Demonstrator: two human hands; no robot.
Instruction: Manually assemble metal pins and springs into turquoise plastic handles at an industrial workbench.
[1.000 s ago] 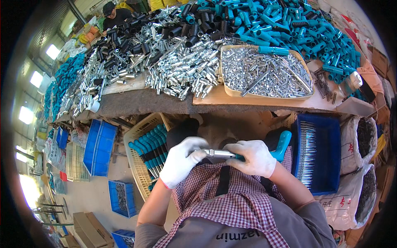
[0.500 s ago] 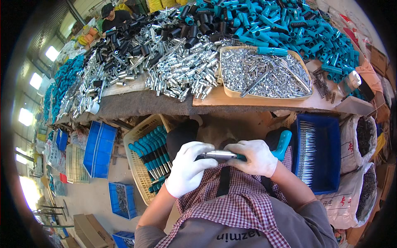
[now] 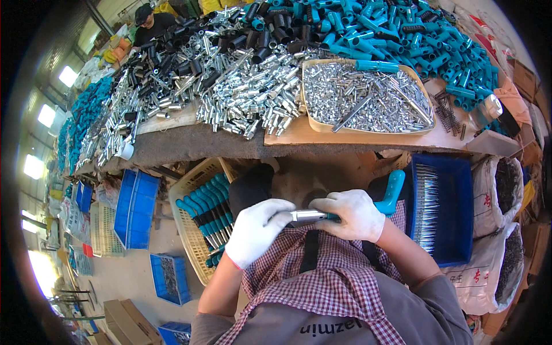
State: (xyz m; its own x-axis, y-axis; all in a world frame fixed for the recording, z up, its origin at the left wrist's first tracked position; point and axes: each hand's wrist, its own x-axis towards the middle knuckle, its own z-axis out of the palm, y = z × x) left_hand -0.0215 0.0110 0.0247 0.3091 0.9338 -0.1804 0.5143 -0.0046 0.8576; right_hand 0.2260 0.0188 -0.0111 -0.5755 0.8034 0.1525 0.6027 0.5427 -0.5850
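Both my hands wear white gloves and hold one tool over my lap: a teal-handled tool (image 3: 393, 194) with a bent grip and a shiny metal sleeve (image 3: 309, 215). My right hand (image 3: 351, 216) is wrapped round its teal shaft, and the bent grip sticks out to the right. At the metal end, my left hand (image 3: 261, 230) is closed round the sleeve, thumb and fingers hiding the tip. Left of my knees, a cream crate (image 3: 185, 231) holds several similar teal-handled tools (image 3: 208, 198) with black bands and metal shafts.
The bench ahead bears heaps of silver metal fittings (image 3: 253, 95), black sleeves (image 3: 261, 43) and teal plastic handles (image 3: 402, 40). A cream tray (image 3: 310, 123) holds small metal parts. To my right stands a blue bin (image 3: 451, 218) of metal rods. A person (image 3: 150, 26) is at the far left.
My left hand has slid over the metal sleeve, covering more of it. The bent grip has tipped slightly upward, away from me, and the view has shifted slightly.
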